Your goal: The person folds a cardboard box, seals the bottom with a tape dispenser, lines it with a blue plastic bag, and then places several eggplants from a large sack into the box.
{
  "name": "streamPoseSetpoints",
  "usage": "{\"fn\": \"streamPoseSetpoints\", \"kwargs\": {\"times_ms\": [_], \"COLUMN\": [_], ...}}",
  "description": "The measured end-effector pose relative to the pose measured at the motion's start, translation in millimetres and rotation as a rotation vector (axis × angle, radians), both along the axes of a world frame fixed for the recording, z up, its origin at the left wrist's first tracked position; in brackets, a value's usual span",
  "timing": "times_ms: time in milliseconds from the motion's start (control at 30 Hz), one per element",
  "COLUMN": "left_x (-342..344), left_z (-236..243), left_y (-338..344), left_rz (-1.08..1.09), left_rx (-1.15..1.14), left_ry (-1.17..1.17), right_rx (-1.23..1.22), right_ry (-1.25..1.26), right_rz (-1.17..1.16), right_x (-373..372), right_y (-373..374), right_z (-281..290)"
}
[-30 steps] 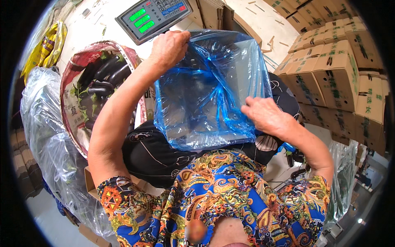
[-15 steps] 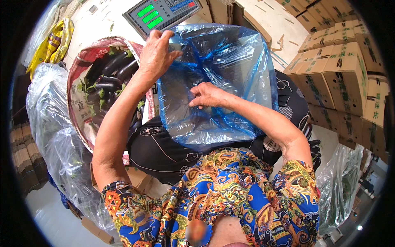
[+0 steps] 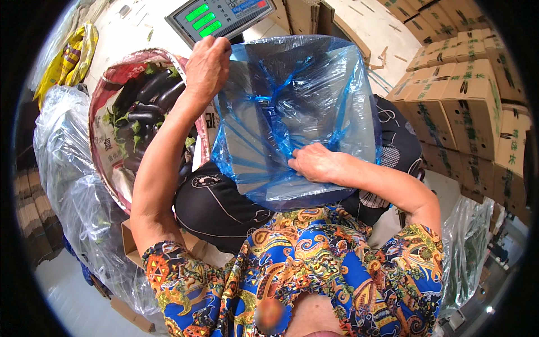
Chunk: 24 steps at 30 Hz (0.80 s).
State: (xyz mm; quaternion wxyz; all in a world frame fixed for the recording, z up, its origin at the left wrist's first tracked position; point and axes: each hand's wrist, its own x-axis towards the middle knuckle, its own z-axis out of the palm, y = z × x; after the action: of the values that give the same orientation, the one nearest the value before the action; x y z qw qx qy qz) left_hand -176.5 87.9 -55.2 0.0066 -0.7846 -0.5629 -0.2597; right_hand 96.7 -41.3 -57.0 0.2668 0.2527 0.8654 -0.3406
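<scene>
Blue plastic bag [image 3: 292,112] held open over the person's lap, mouth gaping toward the camera, its far rim just under the weighing scale [image 3: 222,16] at the top edge of the view. Left hand [image 3: 206,64] closed round the bag's upper left rim, fingers curled over the film, arm stretched out from the lower left. Right hand [image 3: 317,163] reaches in at the near lower edge, fingers bunched and pinching a fold of the blue film; creases fan out from that grip.

Room to move: tight. Basket of dark eggplants [image 3: 143,106] sits just beside the left forearm, touching or nearly so. Clear plastic sheeting [image 3: 73,196] crowds the far left. Stacked cardboard boxes [image 3: 466,101] wall off the right, well apart from the bag. Some pale open surface lies beyond the bag toward the upper right.

Hidden or unclear: the bag's bottom is lost behind its own folds and the right hand. The scale is cut off by the top edge. The basket's lower rim hides behind the left arm. Black patterned cloth [image 3: 224,208] under the bag; what it covers cannot be told.
</scene>
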Motion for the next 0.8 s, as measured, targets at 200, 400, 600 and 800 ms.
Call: {"fn": "streamPoseSetpoints", "kwargs": {"times_ms": [200,400,600,800], "left_x": [3.5,6.6,-8.2,-3.4], "left_z": [9.6,-7.8,-47.2,-68.1], "left_y": [-51.0,-78.8,-84.4,-81.5], "left_rz": [0.116,-0.073,-0.005,-0.053], "left_rx": [-0.176,-0.879,-1.037,-1.050], "left_ry": [-0.399,-1.007,-1.150,-1.246], "right_rx": [0.727,0.581,0.514,0.255], "right_ry": [0.469,0.198,-0.078,-0.225], "right_rz": [-0.374,-0.764,-0.884,-0.984], "right_x": [60.6,121.5,85.9,77.8], "right_y": [32.2,69.8,67.2,83.2], "right_z": [69.0,-1.6,-25.2,-33.4]}}
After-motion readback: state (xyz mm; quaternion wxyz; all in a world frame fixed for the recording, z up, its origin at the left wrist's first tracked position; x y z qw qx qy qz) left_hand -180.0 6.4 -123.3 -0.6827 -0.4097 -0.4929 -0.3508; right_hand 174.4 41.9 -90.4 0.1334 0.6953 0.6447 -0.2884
